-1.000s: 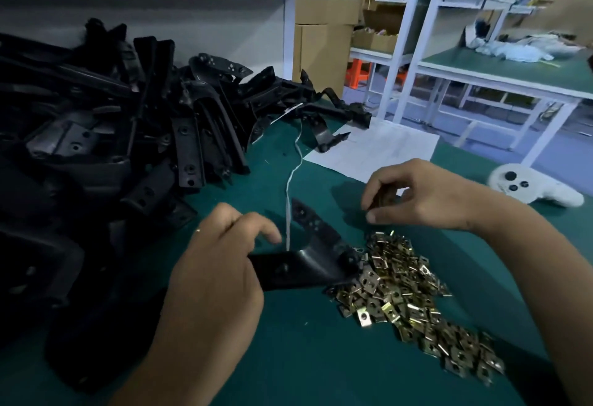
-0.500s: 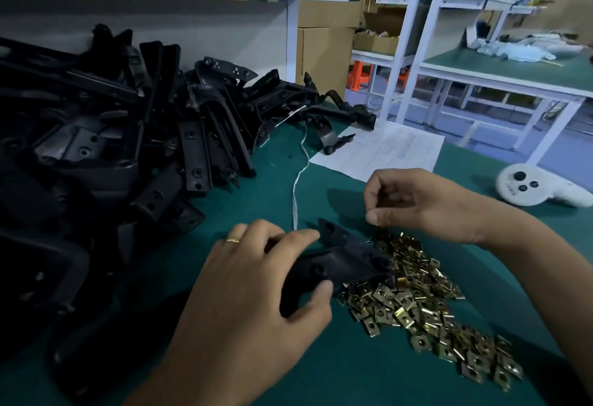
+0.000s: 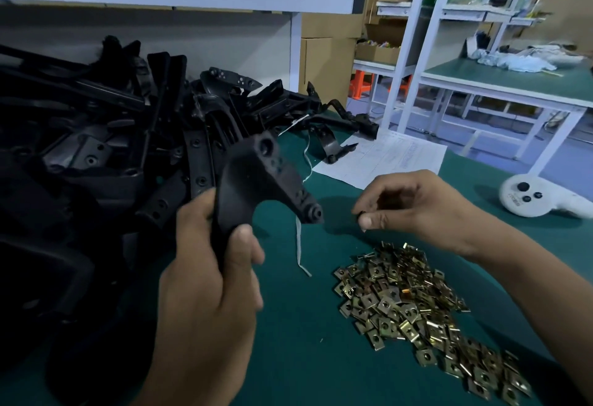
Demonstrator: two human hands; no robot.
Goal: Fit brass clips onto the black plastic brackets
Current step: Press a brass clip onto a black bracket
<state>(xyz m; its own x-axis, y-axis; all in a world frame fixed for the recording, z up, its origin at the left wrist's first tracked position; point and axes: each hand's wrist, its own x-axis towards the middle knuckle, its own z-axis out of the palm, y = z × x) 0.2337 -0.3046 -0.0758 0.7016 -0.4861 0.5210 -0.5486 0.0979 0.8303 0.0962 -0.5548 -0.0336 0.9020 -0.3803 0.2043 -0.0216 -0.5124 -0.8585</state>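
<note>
Bracket [image 3: 256, 181] lifted upright off mat by left hand [image 3: 208, 277]; curved, holed.

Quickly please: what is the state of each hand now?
Left hand: grips a black bracket, raised off the table.
Right hand: fingers pinched together, apparently on a small clip; unclear.

Left hand [image 3: 208, 280] grips black bracket [image 3: 263, 181] by lower end, lifted off green mat [image 3: 288, 341], forked upper arms pointing up and right. Right hand [image 3: 407, 203] hovers above pile of brass clips [image 3: 417, 312], fingers curled, thumb and forefinger pinching small dark item; cannot tell if clip. Heap of black brackets [image 3: 112, 149] fills left side. White paper sheet [image 3: 385, 158] beyond right hand. White controller [image 3: 539, 200] at right edge. White string [image 3: 300, 245] lies between hands.
</note>
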